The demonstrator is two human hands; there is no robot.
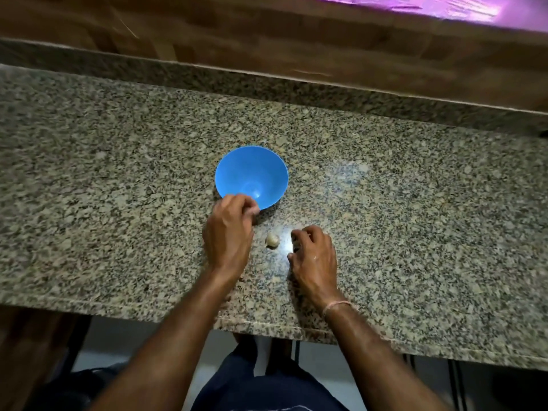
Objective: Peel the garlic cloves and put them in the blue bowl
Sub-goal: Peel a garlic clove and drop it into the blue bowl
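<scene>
Looking down from the head camera, a speckled stone bench fills the middle of the frame. A blue bowl sits on it, a little left of the middle, and I see nothing inside it. Just below the bowl lies a small pale garlic piece, flat on the bench between the two hands. It looks like it has its skin on, but it is small and a bit blurry. The left hand is just left of the garlic, and its fingers curl up by the near rim of the bowl. Its grip looks bunched together, but I cannot tell if it pinches a little bit of something, touches the rim, or holds nothing. The right hand is just right of the garlic, with fingers loosely bent and the tips down on the bench. Its grip holds nothing that I can see. I think the peeling step is only about to start, since the garlic lies there with no hand on it. The next move needs one hand to pinch the garlic and lift it. Then the other hand's fingertips must pull the skin off, and the clean clove gets dropped in the bowl. Counting up: one bowl, one piece of garlic, two hands, and no cloves in the bowl.
</scene>
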